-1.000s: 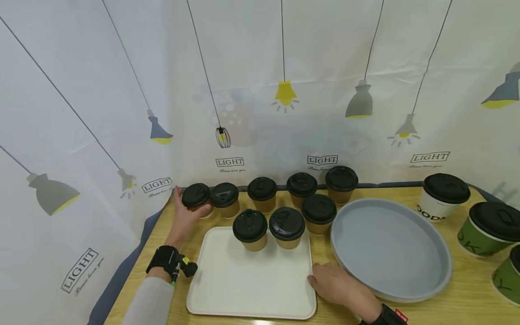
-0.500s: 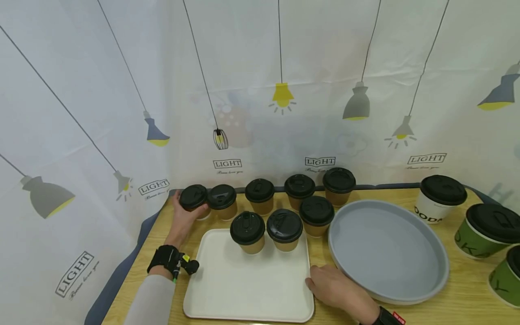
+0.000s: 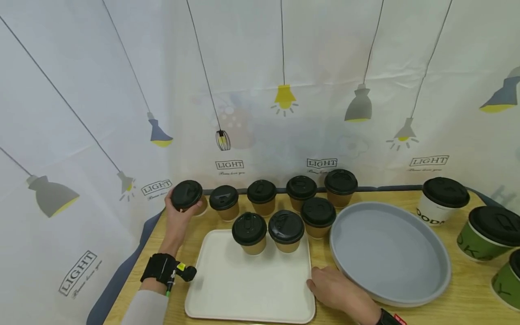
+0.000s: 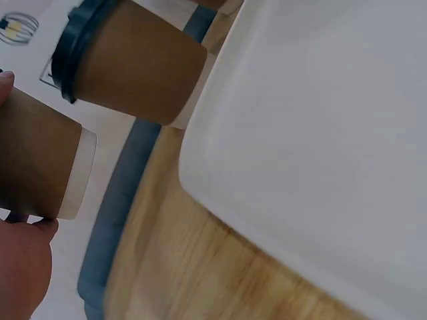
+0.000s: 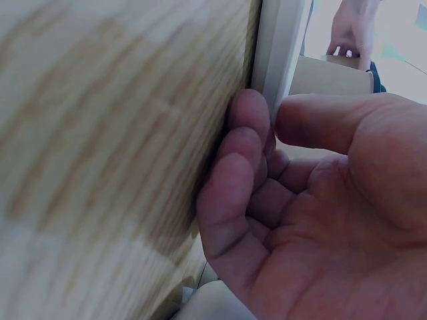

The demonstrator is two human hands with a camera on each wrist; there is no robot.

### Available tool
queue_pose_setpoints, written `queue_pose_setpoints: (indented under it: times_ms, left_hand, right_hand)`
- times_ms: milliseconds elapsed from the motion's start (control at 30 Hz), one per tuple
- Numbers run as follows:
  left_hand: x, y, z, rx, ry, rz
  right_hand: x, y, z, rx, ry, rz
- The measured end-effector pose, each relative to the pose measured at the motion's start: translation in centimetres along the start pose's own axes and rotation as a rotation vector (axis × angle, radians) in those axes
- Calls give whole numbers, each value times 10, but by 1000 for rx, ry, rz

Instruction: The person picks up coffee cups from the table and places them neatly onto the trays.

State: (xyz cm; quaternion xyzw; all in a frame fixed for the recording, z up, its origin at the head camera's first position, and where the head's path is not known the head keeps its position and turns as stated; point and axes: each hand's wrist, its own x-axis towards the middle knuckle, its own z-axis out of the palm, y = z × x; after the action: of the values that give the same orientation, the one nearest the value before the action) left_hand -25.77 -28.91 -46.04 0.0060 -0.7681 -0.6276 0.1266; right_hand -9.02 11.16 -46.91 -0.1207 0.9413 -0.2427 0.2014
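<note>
In the head view my left hand (image 3: pixel 177 225) grips a brown paper coffee cup (image 3: pixel 187 195) with a black lid at the table's back left. The left wrist view shows thumb and fingers around that cup (image 4: pixel 37 150), whose pale base is lifted clear of the wood. Two lidded cups (image 3: pixel 249 233) (image 3: pixel 286 231) stand at the far edge of the cream tray (image 3: pixel 248 289). My right hand (image 3: pixel 337 289) holds the tray's right edge. Seen from the right wrist, its thumb and curled fingers (image 5: pixel 227 190) pinch the rim (image 5: pixel 277 47).
Several lidded brown cups (image 3: pixel 262 197) line the back of the table. A round grey tray (image 3: pixel 390 253) lies right of my right hand. Beyond it stand a white cup (image 3: pixel 438 205) and two green cups (image 3: pixel 483 234). A printed curtain (image 3: pixel 260 99) hangs behind.
My left hand has lifted the leftmost cup and drawn it left, away from the neighbouring cup, with its lid tilting. The right hand keeps its place at the tray's edge.
</note>
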Motion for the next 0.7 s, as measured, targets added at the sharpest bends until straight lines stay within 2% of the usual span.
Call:
queue_pose_setpoints:
  times_ms: [167, 333, 400, 567, 700]
  left_hand:
    - [-17, 14, -4, -4, -13, 7]
    - [-40, 26, -8, 5, -72, 17]
    - [-48, 29, -9, -11, -115, 37]
    - [-67, 30, -7, -16, -232, 89]
    - [-77, 26, -6, 19, -268, 65]
  right_hand:
    - [-1, 1, 1, -2, 19, -9]
    - [-1, 1, 1, -1, 14, -5]
    - [0, 1, 1, -2, -3, 6]
    - [1, 0, 0, -5, -13, 13]
    - [0, 2, 1, -1, 21, -8]
